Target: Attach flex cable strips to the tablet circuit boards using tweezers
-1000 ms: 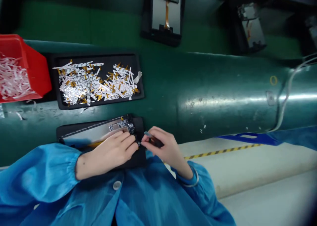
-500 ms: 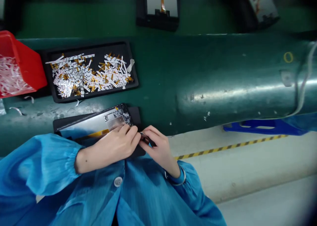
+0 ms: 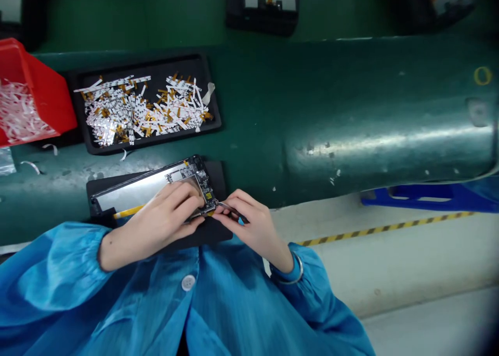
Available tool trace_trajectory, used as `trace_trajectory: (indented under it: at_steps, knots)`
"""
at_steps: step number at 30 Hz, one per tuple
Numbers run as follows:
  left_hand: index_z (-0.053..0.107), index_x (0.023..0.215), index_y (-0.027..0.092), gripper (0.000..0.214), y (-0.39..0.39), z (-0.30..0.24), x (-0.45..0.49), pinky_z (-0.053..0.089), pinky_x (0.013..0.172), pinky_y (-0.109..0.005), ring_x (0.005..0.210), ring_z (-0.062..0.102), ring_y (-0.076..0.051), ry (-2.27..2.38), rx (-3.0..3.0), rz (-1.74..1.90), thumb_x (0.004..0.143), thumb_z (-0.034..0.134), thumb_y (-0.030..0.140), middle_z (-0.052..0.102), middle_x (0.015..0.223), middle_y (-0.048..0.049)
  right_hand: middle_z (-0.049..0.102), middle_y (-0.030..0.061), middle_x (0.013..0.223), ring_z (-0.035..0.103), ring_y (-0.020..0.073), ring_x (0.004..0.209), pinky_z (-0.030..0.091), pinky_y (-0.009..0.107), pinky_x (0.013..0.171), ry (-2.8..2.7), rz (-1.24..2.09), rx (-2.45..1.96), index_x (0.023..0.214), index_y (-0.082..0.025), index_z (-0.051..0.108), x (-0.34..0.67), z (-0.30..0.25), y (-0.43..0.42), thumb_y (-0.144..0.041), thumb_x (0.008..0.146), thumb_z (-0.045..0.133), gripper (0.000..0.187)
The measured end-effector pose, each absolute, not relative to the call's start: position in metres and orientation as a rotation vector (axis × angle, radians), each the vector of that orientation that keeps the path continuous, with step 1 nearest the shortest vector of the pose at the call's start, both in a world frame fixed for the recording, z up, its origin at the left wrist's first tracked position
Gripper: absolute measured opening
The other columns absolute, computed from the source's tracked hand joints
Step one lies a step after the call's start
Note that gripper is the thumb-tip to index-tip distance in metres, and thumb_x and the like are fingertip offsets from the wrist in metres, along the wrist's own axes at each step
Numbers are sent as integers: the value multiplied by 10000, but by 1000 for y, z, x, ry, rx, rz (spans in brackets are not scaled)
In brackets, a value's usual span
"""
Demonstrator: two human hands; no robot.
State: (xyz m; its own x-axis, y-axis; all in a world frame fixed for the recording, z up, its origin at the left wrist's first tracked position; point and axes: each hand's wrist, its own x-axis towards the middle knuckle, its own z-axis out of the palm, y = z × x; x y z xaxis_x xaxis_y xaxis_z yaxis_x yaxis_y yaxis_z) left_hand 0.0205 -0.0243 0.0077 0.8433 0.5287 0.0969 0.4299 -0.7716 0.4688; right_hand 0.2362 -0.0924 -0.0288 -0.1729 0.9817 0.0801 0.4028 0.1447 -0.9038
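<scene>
An opened tablet-like device [image 3: 152, 187] with a silver back and a small circuit board at its right end lies on a black mat [image 3: 212, 231] at the bench's near edge. My left hand [image 3: 166, 221] rests across the device, fingers pressed down on the board end. My right hand [image 3: 249, 226] is closed in a pinch on thin dark tweezers [image 3: 230, 208], whose tip touches the board's lower right corner. A yellow flex strip [image 3: 127, 211] shows beside my left hand.
A black tray [image 3: 212, 99] heaped with several small white and gold strips sits behind the device. A red bin [image 3: 50, 93] of white strips stands at far left. Other opened devices [image 3: 268, 5] lie at the back. A yellow-black floor stripe [image 3: 390, 226] runs at right.
The view has shifted slightly. My left hand slid up onto the circuit board end of the device, and my right hand with the tweezers stayed against its corner.
</scene>
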Motion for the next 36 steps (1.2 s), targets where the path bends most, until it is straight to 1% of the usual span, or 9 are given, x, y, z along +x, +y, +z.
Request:
trace_trajectory:
  at_steps: [5,9,15,17,19,22,25,31,36]
  knots:
    - [547,978,142,126,-29,4,27,471,785,-321,900,568,-205,746,2569,298,1003,465,234,597,944,-60,607,17,832,583,71,639,503,172,577,-1758,929,-1340,873,-143,653,238,-28,-90,-287,926,664,154]
    - [561,954,137,125,-27,6,30,452,770,-316,890,566,-207,752,2596,300,995,467,207,597,923,-64,662,38,858,624,83,666,480,190,557,-1942,716,-1337,926,-129,673,239,-27,-91,-301,961,618,184]
    - [569,922,132,124,-28,6,30,434,740,-311,852,567,-199,723,2641,286,984,474,182,601,902,-68,708,21,871,660,76,700,420,218,526,-2193,441,-1281,948,-155,685,245,-25,-87,-306,1001,559,204]
    - [573,919,130,127,-29,5,30,434,746,-310,853,569,-196,717,2639,293,983,476,181,602,899,-68,707,26,873,660,79,702,419,214,525,-2216,468,-1247,948,-152,684,248,-24,-83,-317,1007,544,224]
    - [575,917,128,133,-29,3,31,438,754,-311,856,569,-195,720,2636,304,984,476,186,604,899,-70,696,33,882,649,78,693,415,202,507,-2204,584,-1228,943,-147,674,250,-25,-79,-336,1004,546,237]
    - [575,912,128,133,-29,1,31,442,743,-307,838,564,-190,731,2631,341,982,484,195,603,889,-66,661,38,884,590,67,617,427,185,494,-2144,808,-1226,921,-139,644,252,-25,-74,-360,989,565,245]
    - [575,925,127,122,-29,-1,30,454,743,-308,843,566,-189,741,2622,356,980,493,199,604,896,-64,624,30,872,558,65,601,451,178,513,-2075,934,-1232,900,-142,619,252,-25,-72,-345,967,602,214]
    - [569,948,139,133,-29,2,28,473,762,-315,876,582,-192,765,2591,340,996,468,211,618,913,-62,586,12,873,553,63,621,478,178,550,-1960,1040,-1264,891,-165,609,249,-24,-74,-277,926,649,124]
    - [565,927,151,114,-30,0,30,455,748,-314,871,571,-188,788,2555,336,984,477,196,620,903,-56,579,14,855,555,64,609,477,179,535,-1953,1015,-1260,873,-159,605,248,-25,-74,-246,918,642,105]
